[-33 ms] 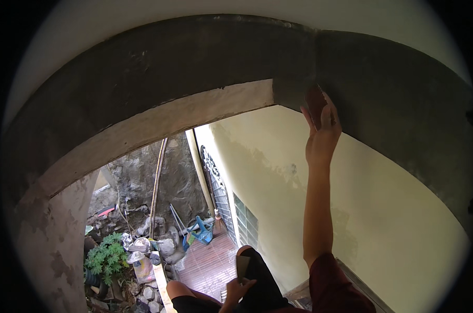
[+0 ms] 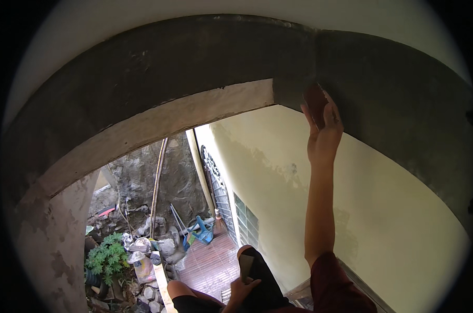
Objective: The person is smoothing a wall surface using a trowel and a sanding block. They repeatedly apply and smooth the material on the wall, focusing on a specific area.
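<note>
My right hand (image 2: 326,138) is raised at arm's length, closed on a reddish-brown piece of sandpaper (image 2: 315,102) with a ragged pale edge. The sandpaper lies against the lower part of the dark grey beam (image 2: 194,60), close to a corner where the surface bends. Just left of it, a lighter bare strip (image 2: 194,107) runs along the beam's lower edge. Low in the picture, by my thigh, my left hand (image 2: 241,289) grips a flat greyish piece (image 2: 246,265) whose kind I cannot make out.
A pale yellow wall (image 2: 382,208) stands behind my right arm. Far below lies a reddish tiled floor (image 2: 210,263) with a blue plastic stool (image 2: 202,229) and a broom (image 2: 219,223). Rubble, a sack (image 2: 144,271) and a green plant (image 2: 108,256) are at the lower left.
My right hand and the sandpaper have shifted very slightly, the wrist a little to the right. My left hand and its flat piece have moved slightly right.
</note>
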Demonstrator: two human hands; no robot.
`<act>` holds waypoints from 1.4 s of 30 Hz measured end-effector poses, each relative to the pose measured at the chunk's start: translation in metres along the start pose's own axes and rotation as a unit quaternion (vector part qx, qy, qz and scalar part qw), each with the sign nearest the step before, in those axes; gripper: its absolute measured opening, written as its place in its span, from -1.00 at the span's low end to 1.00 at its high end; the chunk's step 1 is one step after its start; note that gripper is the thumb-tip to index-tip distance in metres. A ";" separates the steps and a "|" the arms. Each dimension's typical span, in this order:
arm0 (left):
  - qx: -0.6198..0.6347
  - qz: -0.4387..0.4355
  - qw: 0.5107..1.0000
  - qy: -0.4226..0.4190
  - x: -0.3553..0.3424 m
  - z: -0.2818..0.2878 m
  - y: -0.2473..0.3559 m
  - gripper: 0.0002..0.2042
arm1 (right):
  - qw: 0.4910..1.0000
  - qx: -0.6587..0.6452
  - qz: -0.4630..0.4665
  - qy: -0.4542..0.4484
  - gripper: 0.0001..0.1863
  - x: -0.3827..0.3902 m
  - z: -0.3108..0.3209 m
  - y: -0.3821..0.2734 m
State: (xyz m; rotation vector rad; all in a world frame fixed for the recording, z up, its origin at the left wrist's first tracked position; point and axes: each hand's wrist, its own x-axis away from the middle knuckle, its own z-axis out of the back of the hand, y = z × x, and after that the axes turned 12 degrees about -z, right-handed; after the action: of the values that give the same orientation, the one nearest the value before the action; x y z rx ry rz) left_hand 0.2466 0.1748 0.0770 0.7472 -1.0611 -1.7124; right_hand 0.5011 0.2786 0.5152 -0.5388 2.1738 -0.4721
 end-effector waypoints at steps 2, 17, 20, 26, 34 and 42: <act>-0.032 -0.026 0.999 0.030 -0.005 -0.016 -0.002 -0.57 | 0.997 -0.054 -0.050 -0.016 -0.59 0.003 -0.004 -0.016; 0.001 -0.007 0.998 0.069 0.007 -0.019 -0.007 -0.65 | 0.970 0.236 0.007 -0.058 -0.60 0.117 0.058 0.095; -0.014 -0.027 0.998 0.053 0.011 -0.015 -0.010 -0.67 | 0.879 0.455 -0.110 -0.087 -0.65 0.205 0.143 0.201; -0.002 0.023 0.999 0.031 0.020 -0.004 -0.012 -0.70 | 0.474 0.820 -0.288 -0.140 -0.69 0.414 0.383 0.294; 0.059 0.032 0.997 -0.029 0.029 0.015 -0.007 -0.69 | 0.347 0.740 -0.462 -0.344 -0.76 0.539 0.478 0.233; 0.074 -0.124 0.972 -0.188 0.058 0.027 0.028 -0.69 | 0.520 0.735 -0.194 -0.390 -0.85 0.534 0.493 0.254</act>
State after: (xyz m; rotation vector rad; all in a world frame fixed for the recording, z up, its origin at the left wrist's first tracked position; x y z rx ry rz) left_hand 0.2142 0.1247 0.1132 0.6854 -1.4137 -2.0596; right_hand 0.5366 0.1376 -0.2404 -0.1093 0.2443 -1.6415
